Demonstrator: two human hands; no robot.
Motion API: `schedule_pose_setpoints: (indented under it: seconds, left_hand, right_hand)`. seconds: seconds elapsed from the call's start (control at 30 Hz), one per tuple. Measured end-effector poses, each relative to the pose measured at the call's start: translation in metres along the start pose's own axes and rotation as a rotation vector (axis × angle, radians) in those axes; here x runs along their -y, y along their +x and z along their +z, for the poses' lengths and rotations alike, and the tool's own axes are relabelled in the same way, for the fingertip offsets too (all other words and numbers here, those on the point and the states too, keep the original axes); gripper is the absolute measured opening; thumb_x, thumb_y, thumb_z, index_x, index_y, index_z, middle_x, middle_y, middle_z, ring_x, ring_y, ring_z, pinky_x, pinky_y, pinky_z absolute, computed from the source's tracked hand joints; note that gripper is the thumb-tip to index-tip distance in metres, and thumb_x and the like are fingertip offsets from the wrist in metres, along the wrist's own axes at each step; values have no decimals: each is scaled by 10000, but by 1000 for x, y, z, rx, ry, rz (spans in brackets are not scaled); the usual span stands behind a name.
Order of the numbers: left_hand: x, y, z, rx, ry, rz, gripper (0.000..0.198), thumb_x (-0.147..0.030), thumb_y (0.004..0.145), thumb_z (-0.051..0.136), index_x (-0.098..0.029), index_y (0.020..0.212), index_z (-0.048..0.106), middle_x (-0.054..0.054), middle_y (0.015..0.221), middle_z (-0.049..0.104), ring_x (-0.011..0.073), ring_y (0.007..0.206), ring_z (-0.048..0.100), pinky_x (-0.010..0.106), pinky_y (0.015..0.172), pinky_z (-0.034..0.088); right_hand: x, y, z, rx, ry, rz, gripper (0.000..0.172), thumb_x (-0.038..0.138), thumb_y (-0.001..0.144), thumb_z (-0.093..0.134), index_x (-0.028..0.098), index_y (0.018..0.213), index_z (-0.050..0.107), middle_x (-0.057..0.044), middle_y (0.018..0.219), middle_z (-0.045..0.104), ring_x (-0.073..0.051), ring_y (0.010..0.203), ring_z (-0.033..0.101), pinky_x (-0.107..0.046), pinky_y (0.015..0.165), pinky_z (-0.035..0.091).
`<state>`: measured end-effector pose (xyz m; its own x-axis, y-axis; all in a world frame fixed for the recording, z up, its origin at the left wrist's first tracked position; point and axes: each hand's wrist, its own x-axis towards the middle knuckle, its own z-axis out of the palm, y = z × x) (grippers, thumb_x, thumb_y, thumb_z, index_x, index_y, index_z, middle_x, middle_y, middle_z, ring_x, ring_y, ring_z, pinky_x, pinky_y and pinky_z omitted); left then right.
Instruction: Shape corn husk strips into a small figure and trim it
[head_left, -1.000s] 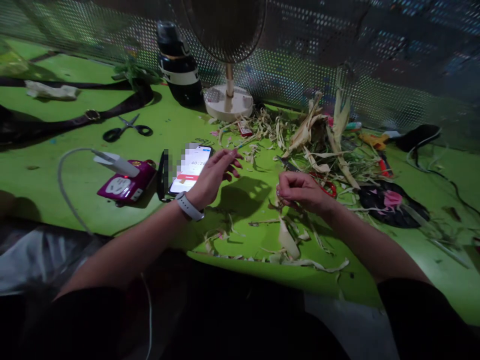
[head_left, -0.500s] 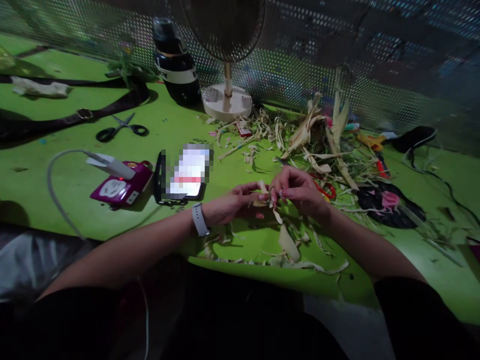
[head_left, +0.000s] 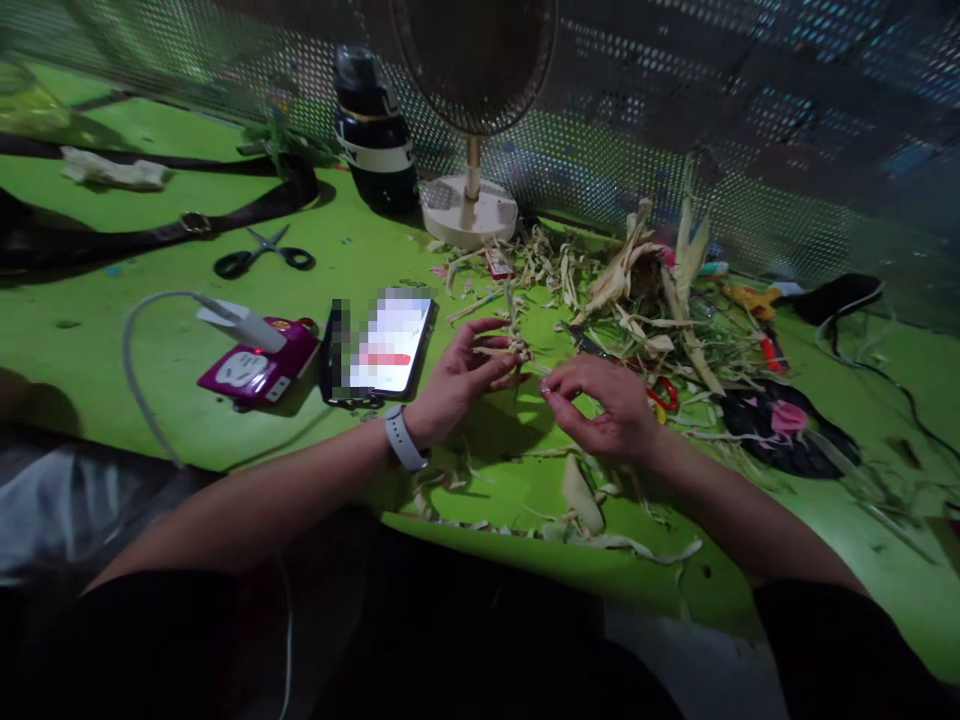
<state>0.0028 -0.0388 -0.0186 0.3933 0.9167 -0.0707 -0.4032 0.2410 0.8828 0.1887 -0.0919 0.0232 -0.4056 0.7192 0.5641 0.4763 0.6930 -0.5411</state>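
My left hand, with a pale watch strap at its wrist, pinches a small knotted bundle of husk strips between thumb and fingers. Thin ends stick out of the bundle upward and to the sides. To its right, my right hand has thumb and forefinger pinched together at the end of a thin pale strip that runs from the bundle. Below the hands, a broad piece of husk and curled scraps lie on the green table.
A phone and a purple power socket with a plugged-in charger lie left. Behind are scissors, a black bottle and a fan. A heap of dried husks and a black pad lie right.
My hands have moved apart, the left one up and the right one to the right, with a strip stretched between them. The knotted bundle now shows clearly. The view has shifted slightly.
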Motion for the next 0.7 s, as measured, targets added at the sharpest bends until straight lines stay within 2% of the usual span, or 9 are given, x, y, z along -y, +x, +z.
schedule_pose_setpoints:
  seconds: [0.07, 0.13, 0.2, 0.3, 0.4, 0.47, 0.53, 0.6, 0.7]
  left_hand:
    - [1, 3, -3, -57, 9, 76, 460, -221, 700, 772, -265, 1111, 569, 7, 1065, 586, 145, 952, 622, 317, 825, 555]
    - [1, 5, -6, -86, 6, 141, 463, -219, 707, 771, -269, 1120, 570, 11, 1079, 581, 147, 971, 614, 344, 866, 549]
    - [1, 8, -8, -81, -15, 176, 450, -213, 715, 767, -266, 1119, 577, 13, 1082, 582, 144, 981, 611, 352, 894, 541]
    - [2, 10, -9, -73, -42, 173, 415, -203, 725, 762, -256, 1099, 590, 15, 1082, 597, 143, 985, 615, 352, 900, 541]
    - [1, 11, -9, -79, -80, 164, 383, -189, 735, 753, -243, 1083, 600, 19, 1076, 623, 145, 979, 628, 354, 893, 546]
    - [0, 10, -8, -49, -104, 151, 383, -182, 730, 756, -235, 1077, 603, 19, 1055, 646, 145, 966, 641, 353, 893, 547]
    - [0, 9, -6, -1, -108, 106, 407, -180, 719, 767, -230, 1088, 602, 22, 1036, 670, 149, 955, 654, 344, 891, 550]
    - [0, 7, -4, 42, -100, 58, 428, -188, 713, 777, -223, 1101, 599, 32, 1036, 689, 154, 958, 663, 333, 891, 549]
    - [1, 5, -1, 85, -49, 39, 436, -203, 703, 787, -213, 1101, 606, 44, 1052, 701, 162, 998, 663, 328, 929, 525]
  right_hand:
    - [7, 1, -2, 89, 193, 267, 66, 215, 806, 620, 208, 793, 556, -51, 938, 718, -146, 710, 690, -293, 634, 554]
    - [10, 4, -8, 220, 460, 587, 140, 280, 810, 629, 204, 903, 557, -83, 1136, 683, -133, 632, 698, -265, 510, 553]
    - [7, 8, -15, 285, 669, 821, 238, 327, 790, 647, 201, 968, 553, -100, 1212, 655, -123, 550, 685, -238, 403, 516]
    - [-7, 14, -24, 95, 740, 964, 269, 391, 743, 669, 194, 862, 530, -82, 1056, 720, -100, 423, 621, -200, 312, 422]
    - [-24, 13, -26, -52, 492, 976, 358, 468, 715, 681, 189, 671, 461, -57, 842, 733, -69, 313, 510, -194, 272, 316]
    - [-28, 10, -25, -81, 202, 891, 374, 485, 722, 684, 182, 651, 477, -67, 877, 723, -55, 316, 487, -205, 299, 325]
    - [-25, 7, -26, -104, -13, 752, 320, 467, 741, 690, 182, 778, 550, -78, 1003, 702, -53, 358, 503, -221, 351, 374]
    - [-19, 5, -28, -97, -70, 631, 310, 435, 771, 683, 204, 945, 572, -74, 1073, 675, -51, 387, 503, -232, 390, 395]
    - [-11, 5, -28, -130, -81, 512, 220, 384, 828, 638, 204, 946, 593, -54, 950, 682, -57, 428, 483, -230, 415, 387]
